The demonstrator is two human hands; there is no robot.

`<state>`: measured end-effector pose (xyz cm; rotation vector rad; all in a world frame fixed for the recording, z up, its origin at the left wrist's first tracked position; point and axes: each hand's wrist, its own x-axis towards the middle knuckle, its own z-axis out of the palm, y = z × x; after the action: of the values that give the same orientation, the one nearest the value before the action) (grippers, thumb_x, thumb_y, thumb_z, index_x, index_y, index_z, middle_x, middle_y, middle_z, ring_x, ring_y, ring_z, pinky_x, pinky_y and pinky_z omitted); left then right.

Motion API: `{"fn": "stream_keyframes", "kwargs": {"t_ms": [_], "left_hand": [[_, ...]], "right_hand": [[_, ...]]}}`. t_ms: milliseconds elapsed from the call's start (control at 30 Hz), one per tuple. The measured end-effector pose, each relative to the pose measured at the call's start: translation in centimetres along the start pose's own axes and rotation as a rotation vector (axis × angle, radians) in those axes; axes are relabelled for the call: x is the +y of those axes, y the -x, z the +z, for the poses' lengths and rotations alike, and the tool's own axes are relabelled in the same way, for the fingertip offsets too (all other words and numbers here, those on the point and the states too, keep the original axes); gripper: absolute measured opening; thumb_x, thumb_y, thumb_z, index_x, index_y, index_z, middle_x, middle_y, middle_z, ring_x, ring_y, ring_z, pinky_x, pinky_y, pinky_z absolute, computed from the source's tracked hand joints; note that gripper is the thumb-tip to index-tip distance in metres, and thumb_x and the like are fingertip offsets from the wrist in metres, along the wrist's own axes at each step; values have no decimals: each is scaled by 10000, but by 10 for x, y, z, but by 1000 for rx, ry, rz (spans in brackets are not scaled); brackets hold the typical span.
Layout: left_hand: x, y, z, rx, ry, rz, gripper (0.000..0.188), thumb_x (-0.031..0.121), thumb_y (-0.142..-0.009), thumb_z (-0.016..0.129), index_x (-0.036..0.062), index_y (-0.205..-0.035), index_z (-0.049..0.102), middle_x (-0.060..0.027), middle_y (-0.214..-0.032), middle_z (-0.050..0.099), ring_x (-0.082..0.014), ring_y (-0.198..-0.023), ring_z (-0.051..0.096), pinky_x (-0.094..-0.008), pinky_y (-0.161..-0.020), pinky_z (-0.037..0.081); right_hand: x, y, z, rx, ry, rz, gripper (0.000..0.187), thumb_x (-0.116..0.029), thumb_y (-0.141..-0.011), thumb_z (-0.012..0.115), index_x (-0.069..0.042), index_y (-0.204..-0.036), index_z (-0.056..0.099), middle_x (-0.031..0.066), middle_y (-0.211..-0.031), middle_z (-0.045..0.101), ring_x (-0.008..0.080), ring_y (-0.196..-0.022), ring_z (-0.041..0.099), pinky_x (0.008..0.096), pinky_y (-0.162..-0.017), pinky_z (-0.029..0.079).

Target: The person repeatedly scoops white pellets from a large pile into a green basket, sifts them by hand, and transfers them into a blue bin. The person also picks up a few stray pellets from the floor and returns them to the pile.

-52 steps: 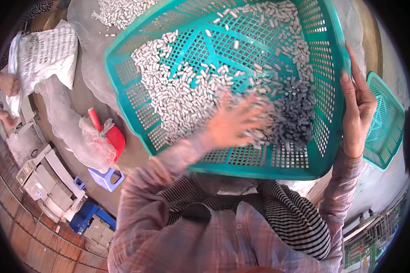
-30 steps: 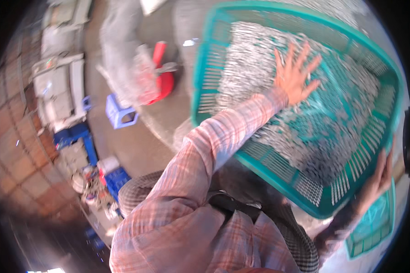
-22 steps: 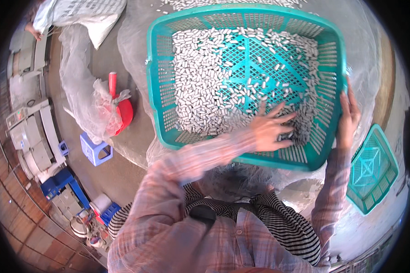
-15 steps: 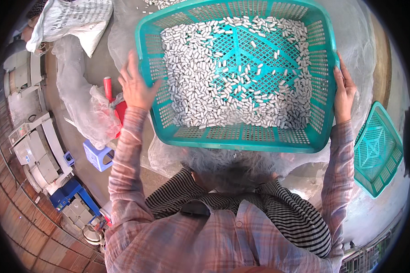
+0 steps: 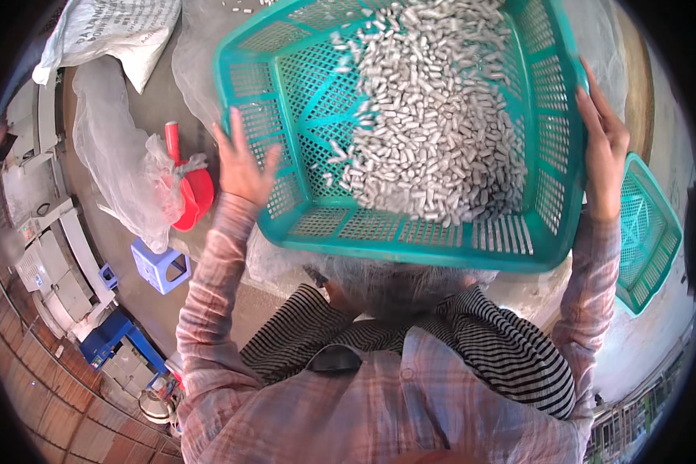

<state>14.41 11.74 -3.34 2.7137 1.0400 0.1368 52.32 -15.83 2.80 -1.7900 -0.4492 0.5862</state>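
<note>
A large green plastic basket point(image 5: 410, 254) with slotted walls is held up in front of me, slightly tilted. Small whitish, capsule-shaped pieces point(image 5: 433, 131) lie heaped across its middle and right side, some blurred by motion. The mesh floor shows bare on the left. My right hand point(image 5: 607, 151) grips the right rim, fingers along the outer wall. At the left wall is my left hand point(image 5: 247, 162), fingers spread, slightly blurred; whether its palm touches the basket I cannot tell.
A smaller green basket point(image 5: 665, 267) stands at the right. To the left are a red scoop point(image 5: 199, 193) partly under clear plastic sheeting point(image 5: 120, 162), a violet-blue stool point(image 5: 151, 263) and a white printed sack point(image 5: 108, 42). Pale machines point(image 5: 62, 263) line the far left.
The pieces have shifted from the left side toward the middle and right, baring the left floor. The basket is tilted differently, and my right hand has moved slightly right and down.
</note>
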Motion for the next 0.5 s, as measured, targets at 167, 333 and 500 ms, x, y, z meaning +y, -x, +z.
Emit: {"fn": "stream_keyframes", "kwargs": {"t_ms": [167, 333, 500], "left_hand": [[68, 12, 41, -436, -87, 320, 960, 475, -803, 649, 2, -1472, 148, -291, -1524, 62, -447, -1420, -11, -634, -1085, 22], [188, -42, 109, 0, 499, 182, 881, 506, -686, 721, 147, -1412, 376, -288, -1507, 70, -481, -1381, 54, -626, -1083, 85], [282, -63, 81, -249, 566, 471, 710, 458, -708, 693, 292, -1361, 467, -188, -1522, 182, -444, -1382, 133, -654, -1079, 62]], "right_hand": [[-8, 11, -10, 81, -17, -79, 385, -126, -938, 568, -25, -1308, 535, 79, -1087, 651, 78, -945, 584, 200, -859, 451], [-9, 20, -5, 89, 10, -55, 400, -129, -939, 577, -48, -1327, 523, 22, -997, 662, 34, -841, 560, 165, -779, 446], [-10, 9, -8, 54, 98, -39, 402, -138, -941, 567, -46, -1329, 520, -15, -913, 605, 18, -795, 484, 165, -726, 383]]}}
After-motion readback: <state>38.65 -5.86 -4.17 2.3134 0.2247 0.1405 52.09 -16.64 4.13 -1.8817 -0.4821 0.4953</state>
